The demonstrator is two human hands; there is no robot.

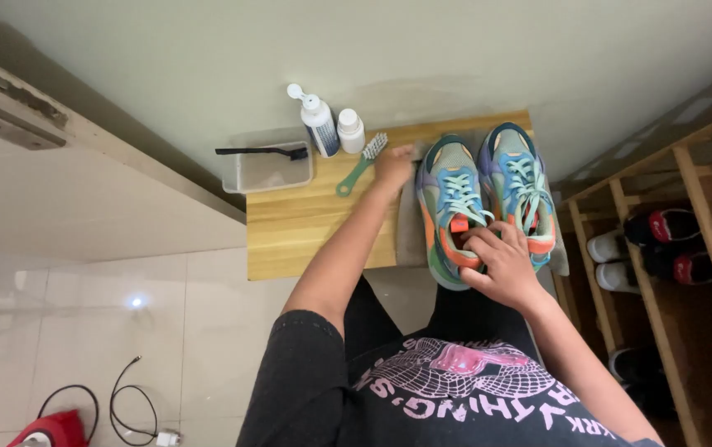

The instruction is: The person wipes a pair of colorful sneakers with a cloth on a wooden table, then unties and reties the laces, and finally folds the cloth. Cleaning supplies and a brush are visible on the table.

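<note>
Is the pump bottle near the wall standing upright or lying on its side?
Upright. The white pump bottle stands on its base on the wooden table, pump head on top, beside a smaller white bottle.

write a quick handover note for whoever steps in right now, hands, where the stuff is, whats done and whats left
Left hand: resting at the toe of the left sneaker, holding no tool.
Right hand: fingers on that sneaker's heel and orange tongue tab, steadying it.
Both colourful sneakers sit side by side on a grey cloth on the wooden table; the right sneaker is untouched.
Green brush, pump bottle, white bottle and clear tub with a black brush across it lie left of the shoes.
Done: shoes and supplies laid out. Left: no brush or bottle is in hand, laces still in.
</note>
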